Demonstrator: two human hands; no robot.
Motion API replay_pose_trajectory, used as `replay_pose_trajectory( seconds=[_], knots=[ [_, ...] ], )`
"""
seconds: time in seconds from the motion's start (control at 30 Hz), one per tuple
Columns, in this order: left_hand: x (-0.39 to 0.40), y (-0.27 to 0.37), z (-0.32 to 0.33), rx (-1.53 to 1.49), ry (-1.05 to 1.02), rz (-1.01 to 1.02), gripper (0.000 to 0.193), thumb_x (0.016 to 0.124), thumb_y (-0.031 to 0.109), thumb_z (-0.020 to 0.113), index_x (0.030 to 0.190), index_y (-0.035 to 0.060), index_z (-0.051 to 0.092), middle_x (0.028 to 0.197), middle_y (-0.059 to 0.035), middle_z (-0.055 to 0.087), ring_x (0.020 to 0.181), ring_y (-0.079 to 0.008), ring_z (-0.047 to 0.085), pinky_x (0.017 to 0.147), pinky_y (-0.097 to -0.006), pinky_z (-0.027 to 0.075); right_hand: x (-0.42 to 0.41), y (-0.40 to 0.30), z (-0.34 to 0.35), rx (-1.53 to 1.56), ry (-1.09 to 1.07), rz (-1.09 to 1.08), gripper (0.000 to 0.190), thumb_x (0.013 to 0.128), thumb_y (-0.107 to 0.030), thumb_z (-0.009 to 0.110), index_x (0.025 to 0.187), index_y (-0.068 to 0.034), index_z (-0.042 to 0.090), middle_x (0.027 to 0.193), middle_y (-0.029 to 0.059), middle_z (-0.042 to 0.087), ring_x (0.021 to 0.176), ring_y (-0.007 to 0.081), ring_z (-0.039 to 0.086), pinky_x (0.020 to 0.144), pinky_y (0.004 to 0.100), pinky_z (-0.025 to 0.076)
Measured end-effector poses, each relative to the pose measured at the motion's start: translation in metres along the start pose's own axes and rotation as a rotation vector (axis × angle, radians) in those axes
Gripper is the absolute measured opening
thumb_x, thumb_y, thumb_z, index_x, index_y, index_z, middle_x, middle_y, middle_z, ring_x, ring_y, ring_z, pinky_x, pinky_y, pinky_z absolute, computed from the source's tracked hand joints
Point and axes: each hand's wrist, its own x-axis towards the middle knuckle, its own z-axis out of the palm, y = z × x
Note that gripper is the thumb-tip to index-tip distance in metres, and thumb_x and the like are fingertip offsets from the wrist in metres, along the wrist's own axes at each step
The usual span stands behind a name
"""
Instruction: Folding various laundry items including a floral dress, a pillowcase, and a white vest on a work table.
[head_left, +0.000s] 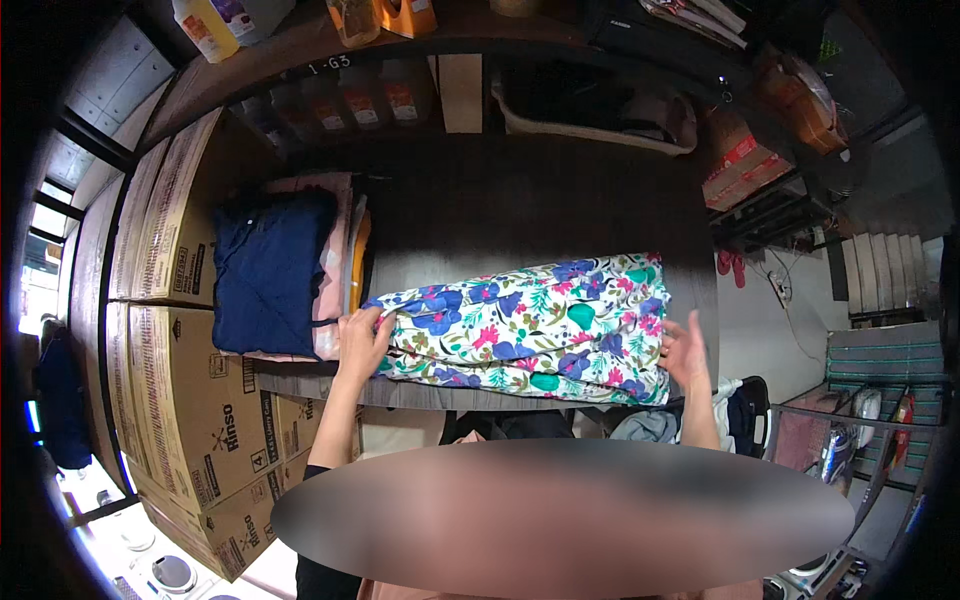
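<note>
A white garment (517, 330) with a blue, pink and green floral print lies stretched lengthwise across the dark wooden table (457, 266). Its left end is gathered narrow, and my left hand (364, 343) grips it between thumb and fingers. Toward the right the cloth widens to a hem, with long creases running through its lower half. My right hand (684, 354) is at that hem, fingers apart and thumb raised; the fingertips are at the cloth's edge. Left of the garment, a dark blue folded garment (274, 277) tops a stack of folded pink, grey and yellow-orange clothes.
Rinso cardboard boxes (225, 420) are piled along the left. A shelf (480, 34) holding bottles spans the far side, with a light-rimmed basket (592, 139) beneath it. Clothes (645, 426) hang or lie below the table's near edge. A metal rack (862, 420) stands at right.
</note>
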Motion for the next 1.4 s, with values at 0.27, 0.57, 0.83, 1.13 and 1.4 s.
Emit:
replay_pose_trajectory(
  seconds=[0.27,0.57,0.83,1.13,1.4],
  knots=[
    [0.008,0.019,-0.018,-0.186,0.303,0.110,0.014,0.091,0.015,0.055,0.087,0.0041,0.063,0.071,-0.0070,0.059,0.070,-0.0227,0.053,0.077,-0.0331,0.034,-0.004,-0.031,0.058,-0.526,0.337,-0.766,0.021,0.091,-0.019,0.057,0.088,0.002,0.059,0.076,0.0007,0.059,0.070,0.0080,0.051,0.063,0.0255,0.043],
    [-0.004,0.000,0.003,0.163,-0.038,0.109,0.015,0.086,0.020,0.060,0.084,0.0059,0.062,0.067,-0.0163,0.062,0.066,-0.0350,0.060,0.071,-0.0427,0.041,0.019,0.043,-0.010,-1.309,0.533,-0.560,0.020,0.085,-0.013,0.055,0.097,0.003,0.059,0.080,0.0275,0.062,0.084,0.0472,0.058,0.071,0.0509,0.046],
    [-0.021,0.086,-0.008,0.052,-0.031,0.486,0.053,0.075,0.034,0.070,0.118,0.0063,0.055,0.112,-0.0115,0.057,0.108,-0.0295,0.052,0.093,-0.0420,0.037,-0.040,-0.007,0.108,-1.880,0.325,-1.049,0.054,0.066,-0.001,0.064,0.118,-0.006,0.050,0.139,0.0118,0.040,0.130,0.0286,0.036,0.107,0.0489,0.027],
    [-0.032,0.086,0.015,0.194,-0.283,0.561,0.050,0.088,0.024,0.053,0.136,0.0161,0.044,0.143,-0.0075,0.039,0.133,-0.0273,0.033,0.110,-0.0478,0.020,-0.013,-0.038,0.088,-1.728,0.062,-1.399,0.012,0.067,0.001,0.057,0.077,-0.003,0.061,0.099,0.0101,0.064,0.100,0.0260,0.058,0.101,0.0497,0.035],
    [-0.009,0.096,0.023,-0.003,-0.397,0.199,0.039,0.089,0.029,0.051,0.121,0.0062,0.058,0.103,-0.0146,0.064,0.099,-0.0321,0.059,0.092,-0.0444,0.039,0.001,-0.034,0.082,-1.942,0.510,-1.016,0.052,0.066,-0.004,0.059,0.117,0.000,0.052,0.137,0.0139,0.042,0.120,0.0332,0.044,0.108,0.0535,0.020]
  ],
)
